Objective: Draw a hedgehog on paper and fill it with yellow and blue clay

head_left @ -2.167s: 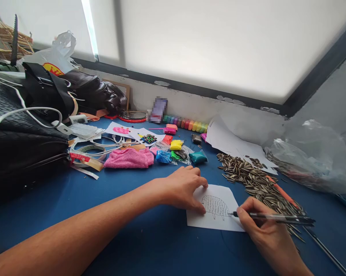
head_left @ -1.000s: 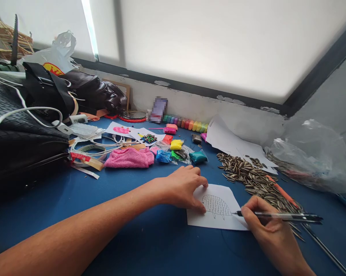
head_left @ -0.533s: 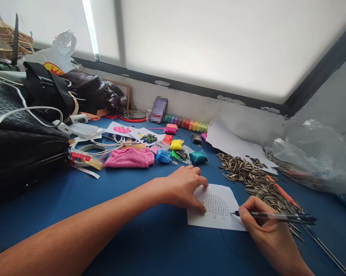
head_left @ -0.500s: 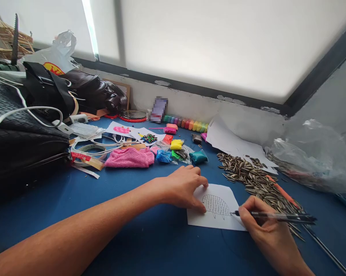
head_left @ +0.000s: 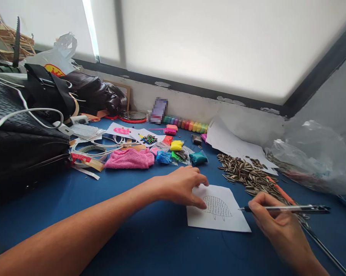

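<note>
A small white sheet of paper (head_left: 200,220) lies on the blue tabletop, with a line drawing (head_left: 218,207) of a rounded, scale-patterned animal on short legs. My left hand (head_left: 187,186) rests at the paper's left side, fingers apart, thumb and fingertips touching the sheet; part of the drawing is behind the thumb. Between the thumb and fingers of my right hand (head_left: 276,222) is a black pen (head_left: 290,209), its tip pointing left just right of the drawing. Whether the tip touches the paper, I cannot tell.
Striped sunflower seeds (head_left: 242,170) are heaped beyond my right hand, beside an orange-handled tool (head_left: 280,190). White sheets (head_left: 230,138) and a clear plastic bag (head_left: 319,161) lie behind. Coloured clay packets (head_left: 176,145), a pink cloth (head_left: 129,158) and a black bag (head_left: 26,153) stand leftward.
My right hand has moved to the right with the pen, whose tip has left the drawing's right end. My left hand stays nearly in place on the paper.
</note>
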A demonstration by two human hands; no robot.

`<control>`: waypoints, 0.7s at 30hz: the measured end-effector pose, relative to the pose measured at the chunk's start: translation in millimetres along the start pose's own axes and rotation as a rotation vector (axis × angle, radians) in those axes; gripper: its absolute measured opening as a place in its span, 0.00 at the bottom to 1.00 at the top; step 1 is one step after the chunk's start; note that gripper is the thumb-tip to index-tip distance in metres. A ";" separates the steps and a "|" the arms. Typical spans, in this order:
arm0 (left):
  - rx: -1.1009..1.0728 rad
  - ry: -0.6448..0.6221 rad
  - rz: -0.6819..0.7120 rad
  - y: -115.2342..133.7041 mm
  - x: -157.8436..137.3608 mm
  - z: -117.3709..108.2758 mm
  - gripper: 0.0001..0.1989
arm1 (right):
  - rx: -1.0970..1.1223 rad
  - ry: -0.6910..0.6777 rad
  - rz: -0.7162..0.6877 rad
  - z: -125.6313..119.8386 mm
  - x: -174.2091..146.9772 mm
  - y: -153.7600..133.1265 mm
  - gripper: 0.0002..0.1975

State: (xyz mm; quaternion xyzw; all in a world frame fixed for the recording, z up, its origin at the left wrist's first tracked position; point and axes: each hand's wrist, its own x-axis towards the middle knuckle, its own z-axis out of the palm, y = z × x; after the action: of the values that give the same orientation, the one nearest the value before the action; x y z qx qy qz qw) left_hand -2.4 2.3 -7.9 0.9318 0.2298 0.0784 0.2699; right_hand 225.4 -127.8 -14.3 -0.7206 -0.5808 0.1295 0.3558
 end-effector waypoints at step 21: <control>-0.013 0.035 -0.169 -10.8 -0.5 -7.9 0.14 | -0.385 -0.032 -0.279 -10.5 12.6 5.1 0.15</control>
State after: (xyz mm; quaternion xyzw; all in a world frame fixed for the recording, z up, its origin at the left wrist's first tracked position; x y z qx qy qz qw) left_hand -9.1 13.8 -7.1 0.9058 0.3117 0.0733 0.2775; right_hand 239.2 -120.3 -7.4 -0.6859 -0.6943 -0.0225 0.2168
